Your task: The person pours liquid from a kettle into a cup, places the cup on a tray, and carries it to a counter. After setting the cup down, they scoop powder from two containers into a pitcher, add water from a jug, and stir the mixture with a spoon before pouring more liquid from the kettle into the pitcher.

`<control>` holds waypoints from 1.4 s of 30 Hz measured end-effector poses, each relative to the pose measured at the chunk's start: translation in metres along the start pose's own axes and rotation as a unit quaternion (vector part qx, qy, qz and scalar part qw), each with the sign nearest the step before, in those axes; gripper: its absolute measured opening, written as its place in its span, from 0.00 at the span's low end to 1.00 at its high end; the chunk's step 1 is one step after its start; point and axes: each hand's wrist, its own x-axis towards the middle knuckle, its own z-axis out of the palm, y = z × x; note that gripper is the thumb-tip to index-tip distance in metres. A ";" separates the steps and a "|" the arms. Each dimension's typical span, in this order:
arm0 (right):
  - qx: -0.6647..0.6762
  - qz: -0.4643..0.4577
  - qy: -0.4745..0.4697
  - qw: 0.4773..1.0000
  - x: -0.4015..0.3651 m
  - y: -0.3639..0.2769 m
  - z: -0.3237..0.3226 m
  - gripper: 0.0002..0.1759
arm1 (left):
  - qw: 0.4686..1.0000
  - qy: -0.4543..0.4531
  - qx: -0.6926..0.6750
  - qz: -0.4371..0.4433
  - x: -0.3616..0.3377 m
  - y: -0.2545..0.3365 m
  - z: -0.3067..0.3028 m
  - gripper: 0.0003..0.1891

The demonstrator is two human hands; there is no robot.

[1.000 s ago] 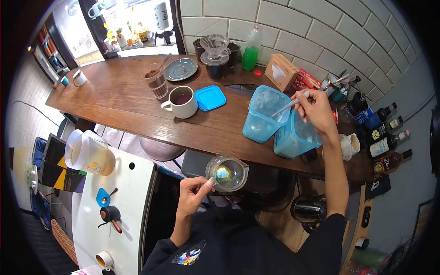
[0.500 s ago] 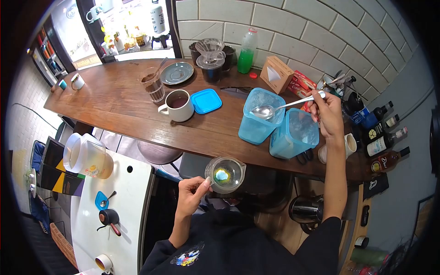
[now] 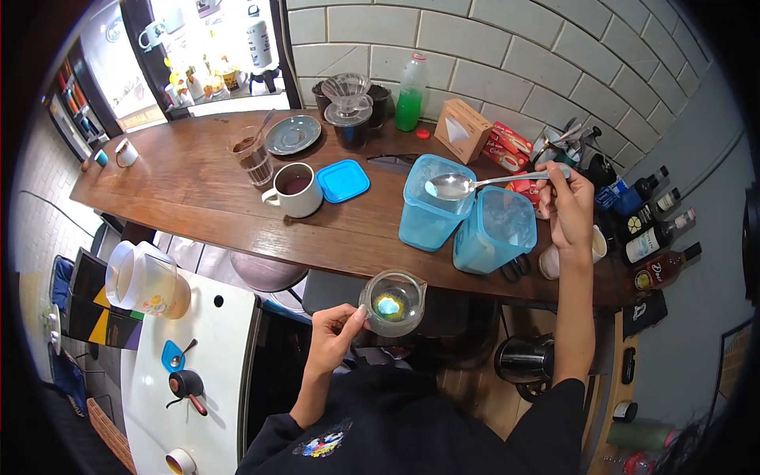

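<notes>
My left hand [image 3: 336, 336] is closed on the handle of a small glass pitcher [image 3: 404, 294], held in front of the counter's edge. A bright bluish-yellow patch shows at the pitcher's bottom. Between the fingers of my right hand [image 3: 568, 207] is the handle of a metal spoon [image 3: 455, 187], whose bowl hovers over the mouth of a light-blue plastic container [image 3: 426, 226]. A second light-blue container [image 3: 484, 245] stands right beside it, lidless too. Left of them lies a blue lid [image 3: 343, 180], next to a white mug [image 3: 301, 203] of dark liquid.
On the wooden counter [image 3: 190, 190] stand a ribbed glass [image 3: 255, 162], a grey saucer [image 3: 293, 135], a dripper [image 3: 348, 107], a green-liquid bottle [image 3: 409, 103] and a brown box [image 3: 462, 131]. Several syrup bottles [image 3: 665, 277] line the right side. A white table [image 3: 214, 348] holds a plastic jug [image 3: 150, 277].
The spoon's bowl has risen a little from inside the container's mouth and sits more level. The view has shifted slightly; my left hand still holds the pitcher.
</notes>
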 end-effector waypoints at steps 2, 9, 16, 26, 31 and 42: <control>0.020 -0.009 0.008 1.000 -0.001 -0.001 -0.005 0.12 | 1.000 -0.005 0.000 -0.001 0.000 -0.001 0.001 0.14; 0.038 -0.005 0.027 0.999 -0.019 -0.015 -0.004 0.11 | 1.000 -0.014 -0.010 -0.003 0.003 0.000 0.006 0.13; 0.029 -0.038 0.048 0.998 -0.022 -0.019 -0.007 0.11 | 0.999 -0.025 -0.026 -0.010 0.003 0.000 0.010 0.13; 0.035 -0.015 0.032 0.999 -0.038 -0.020 -0.004 0.10 | 1.000 -0.016 -0.007 -0.007 0.000 0.001 0.011 0.13; 0.033 -0.020 0.013 0.999 -0.064 -0.027 0.007 0.11 | 1.000 -0.008 -0.006 -0.003 -0.002 0.007 0.011 0.13; -0.049 0.032 -0.055 0.997 -0.111 -0.038 0.017 0.12 | 1.000 0.003 0.029 -0.001 -0.007 0.003 0.014 0.12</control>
